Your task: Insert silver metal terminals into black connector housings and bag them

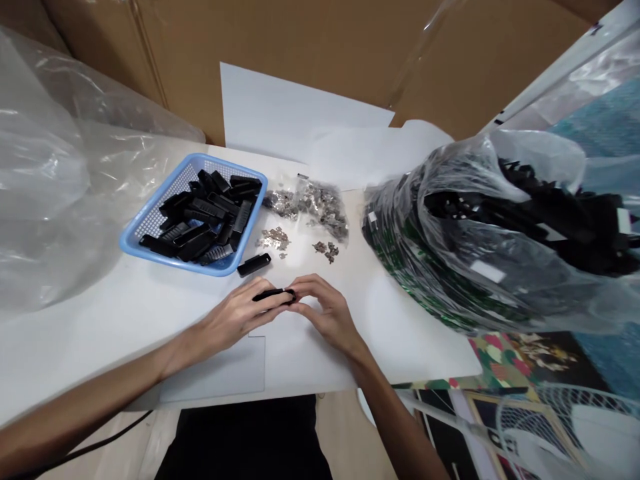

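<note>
My left hand (243, 312) is closed around a small, long black plastic casing (267, 294), fingers lying along it. My right hand (327, 312) pinches the casing's right end between thumb and fingertips; whether a small part is also in that pinch is hidden. A similar black casing (254, 265) lies on the table just beyond my left hand. Small flat metal pieces (274, 238) are spread in a loose pile past my fingers. To their right sits a smaller pile of darker metal pieces (326, 251).
A blue plastic basket (130, 243) holds many black casings, some ribbed. Clear bags of metal parts (323, 205) lie behind the piles. A large clear bag of black items (450, 267) stands at the right. Clear plastic sheeting (45, 180) is at the left, cardboard (310, 40) behind.
</note>
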`<control>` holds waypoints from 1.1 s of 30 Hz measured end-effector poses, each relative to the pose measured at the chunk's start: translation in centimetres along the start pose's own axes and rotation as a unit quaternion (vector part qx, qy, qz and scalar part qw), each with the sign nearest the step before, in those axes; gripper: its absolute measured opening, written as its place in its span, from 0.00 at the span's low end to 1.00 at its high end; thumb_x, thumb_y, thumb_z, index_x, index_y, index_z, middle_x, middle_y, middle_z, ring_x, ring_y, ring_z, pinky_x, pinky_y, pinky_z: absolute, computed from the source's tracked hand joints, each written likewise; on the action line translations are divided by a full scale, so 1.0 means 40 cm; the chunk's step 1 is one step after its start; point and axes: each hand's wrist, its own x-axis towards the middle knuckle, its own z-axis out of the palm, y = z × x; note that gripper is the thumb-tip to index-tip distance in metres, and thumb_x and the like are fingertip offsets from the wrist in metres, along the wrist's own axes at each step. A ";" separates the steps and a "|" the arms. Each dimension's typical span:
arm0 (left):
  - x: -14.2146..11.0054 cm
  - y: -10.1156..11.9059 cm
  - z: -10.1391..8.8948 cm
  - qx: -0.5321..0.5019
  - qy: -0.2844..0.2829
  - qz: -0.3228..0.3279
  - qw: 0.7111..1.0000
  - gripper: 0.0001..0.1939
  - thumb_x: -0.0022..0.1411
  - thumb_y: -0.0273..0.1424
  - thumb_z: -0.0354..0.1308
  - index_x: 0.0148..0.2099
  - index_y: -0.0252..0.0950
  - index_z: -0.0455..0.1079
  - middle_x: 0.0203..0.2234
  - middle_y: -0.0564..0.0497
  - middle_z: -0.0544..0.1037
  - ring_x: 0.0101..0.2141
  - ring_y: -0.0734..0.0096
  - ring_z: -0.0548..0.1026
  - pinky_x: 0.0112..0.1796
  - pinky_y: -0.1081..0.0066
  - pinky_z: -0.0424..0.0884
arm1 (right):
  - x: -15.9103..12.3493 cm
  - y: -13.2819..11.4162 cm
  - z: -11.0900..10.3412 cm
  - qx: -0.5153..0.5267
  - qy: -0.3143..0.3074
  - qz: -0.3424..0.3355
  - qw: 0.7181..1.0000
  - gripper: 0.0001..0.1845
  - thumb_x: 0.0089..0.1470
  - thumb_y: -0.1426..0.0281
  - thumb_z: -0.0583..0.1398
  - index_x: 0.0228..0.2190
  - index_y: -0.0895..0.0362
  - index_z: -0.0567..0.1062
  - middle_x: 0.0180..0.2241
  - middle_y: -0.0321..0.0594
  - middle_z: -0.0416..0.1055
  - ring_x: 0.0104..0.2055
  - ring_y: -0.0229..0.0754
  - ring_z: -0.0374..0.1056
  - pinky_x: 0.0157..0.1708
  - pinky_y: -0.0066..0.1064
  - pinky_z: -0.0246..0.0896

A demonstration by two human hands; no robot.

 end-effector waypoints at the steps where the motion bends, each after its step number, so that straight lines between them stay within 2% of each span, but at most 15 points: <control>1: -0.001 -0.002 -0.001 -0.005 -0.007 -0.005 1.000 0.17 0.77 0.30 0.52 0.64 0.41 0.71 0.41 0.46 0.77 0.41 0.66 0.76 0.42 0.67 0.75 | 0.000 0.005 0.003 0.008 0.002 -0.001 1.000 0.08 0.62 0.64 0.67 0.43 0.52 0.80 0.45 0.43 0.76 0.43 0.42 0.74 0.46 0.37 0.75; 6: -0.004 -0.003 -0.004 -0.032 -0.030 -0.030 0.999 0.19 0.77 0.30 0.52 0.66 0.42 0.69 0.41 0.46 0.77 0.42 0.65 0.76 0.43 0.67 0.74 | -0.002 0.028 0.012 0.051 0.012 -0.003 0.999 0.07 0.61 0.66 0.68 0.43 0.51 0.80 0.44 0.41 0.75 0.42 0.41 0.74 0.47 0.36 0.74; 9: 0.000 0.004 0.002 -0.071 -0.022 -0.057 0.996 0.16 0.77 0.31 0.53 0.62 0.41 0.73 0.40 0.47 0.77 0.42 0.66 0.76 0.44 0.67 0.75 | -0.004 0.031 0.015 0.060 0.022 -0.004 0.998 0.07 0.61 0.66 0.68 0.42 0.51 0.80 0.43 0.41 0.75 0.41 0.40 0.74 0.45 0.35 0.75; 11: 0.004 0.012 0.012 -0.113 0.020 -0.107 0.988 0.14 0.76 0.33 0.55 0.57 0.40 0.77 0.40 0.46 0.79 0.42 0.66 0.78 0.44 0.68 0.75 | -0.006 0.029 0.022 0.048 0.030 -0.005 0.998 0.08 0.61 0.65 0.68 0.43 0.51 0.80 0.43 0.41 0.76 0.41 0.41 0.75 0.45 0.35 0.76; 14: 0.011 0.024 0.027 -0.189 0.084 -0.225 0.952 0.12 0.73 0.37 0.58 0.49 0.36 0.80 0.39 0.46 0.83 0.38 0.67 0.80 0.40 0.70 0.77 | -0.014 0.024 0.042 -0.004 0.063 -0.011 0.998 0.22 0.63 0.66 0.66 0.58 0.48 0.73 0.45 0.40 0.77 0.43 0.41 0.77 0.47 0.36 0.78; 15: 0.013 0.027 0.030 -0.213 0.090 -0.262 0.937 0.13 0.72 0.39 0.59 0.47 0.35 0.80 0.37 0.47 0.83 0.35 0.68 0.80 0.37 0.71 0.77 | -0.018 0.024 0.049 -0.037 0.071 -0.021 0.997 0.26 0.65 0.67 0.65 0.62 0.47 0.69 0.45 0.40 0.77 0.44 0.41 0.77 0.49 0.37 0.78; 17: 0.017 0.031 0.032 -0.250 0.087 -0.308 0.914 0.15 0.71 0.42 0.59 0.46 0.35 0.79 0.32 0.49 0.83 0.30 0.70 0.79 0.32 0.72 0.76 | -0.027 0.025 0.058 -0.116 0.073 -0.055 0.989 0.26 0.68 0.70 0.61 0.65 0.46 0.67 0.48 0.42 0.78 0.48 0.44 0.77 0.52 0.39 0.77; 19: 0.020 0.031 0.028 -0.272 0.079 -0.322 0.903 0.17 0.71 0.43 0.59 0.47 0.35 0.79 0.29 0.50 0.82 0.28 0.70 0.77 0.31 0.72 0.76 | -0.033 0.026 0.056 -0.184 0.054 -0.093 0.977 0.23 0.71 0.73 0.55 0.64 0.47 0.69 0.52 0.45 0.77 0.53 0.46 0.76 0.55 0.41 0.76; 21: 0.020 0.027 0.021 -0.294 0.061 -0.324 0.897 0.18 0.71 0.45 0.59 0.46 0.34 0.80 0.29 0.49 0.82 0.28 0.70 0.76 0.32 0.71 0.76 | -0.033 0.023 0.041 -0.208 0.017 -0.109 0.972 0.23 0.72 0.73 0.52 0.64 0.48 0.69 0.54 0.46 0.77 0.56 0.47 0.75 0.55 0.42 0.75; 26: 0.014 0.007 -0.003 -0.341 -0.002 -0.313 0.886 0.19 0.70 0.46 0.60 0.44 0.34 0.81 0.29 0.49 0.81 0.28 0.71 0.76 0.32 0.71 0.75 | -0.006 -0.001 -0.018 -0.159 -0.096 -0.114 0.976 0.18 0.71 0.72 0.55 0.58 0.49 0.73 0.46 0.43 0.79 0.45 0.44 0.78 0.45 0.35 0.76; 29: 0.012 0.000 -0.020 -0.361 -0.040 -0.305 0.880 0.17 0.70 0.43 0.60 0.43 0.34 0.80 0.30 0.49 0.82 0.29 0.70 0.78 0.34 0.71 0.76 | 0.024 -0.004 -0.045 -0.119 -0.153 -0.068 0.979 0.11 0.70 0.67 0.59 0.51 0.51 0.78 0.40 0.40 0.80 0.41 0.42 0.78 0.41 0.32 0.75; 31: 0.013 0.000 -0.031 -0.375 -0.048 -0.304 0.874 0.14 0.69 0.41 0.63 0.47 0.36 0.79 0.37 0.46 0.84 0.36 0.66 0.82 0.40 0.68 0.77 | 0.046 0.011 -0.055 -0.140 -0.148 -0.040 0.978 0.13 0.70 0.61 0.59 0.50 0.52 0.78 0.39 0.40 0.79 0.39 0.42 0.77 0.41 0.32 0.75; 33: 0.013 0.002 -0.041 -0.396 -0.051 -0.314 0.861 0.16 0.65 0.38 0.67 0.53 0.40 0.76 0.48 0.44 0.83 0.49 0.61 0.82 0.49 0.64 0.76 | 0.066 0.037 -0.057 -0.199 -0.103 -0.031 0.974 0.19 0.72 0.59 0.54 0.56 0.53 0.76 0.45 0.45 0.76 0.42 0.43 0.76 0.44 0.36 0.75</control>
